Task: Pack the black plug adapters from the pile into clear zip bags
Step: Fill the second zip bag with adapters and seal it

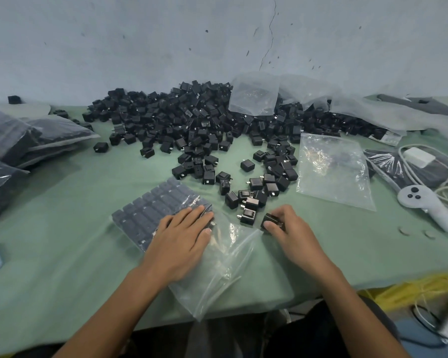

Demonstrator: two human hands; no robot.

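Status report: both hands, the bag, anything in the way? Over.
Left hand flat on the part-filled zip bag. Right hand pinches one plug adapter at the bag's right edge. Nothing blocking; loose adapters lie just beyond.

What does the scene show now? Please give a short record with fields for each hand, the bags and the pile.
left hand: flat on the bag, fingers straight
right hand: pinches one adapter beside the bag
bag: rows of adapters at its far end, near end unfilled
pile: loose adapters at the back of the table
spare bag: lies flat, right of the pile
full bags: stacked at far left
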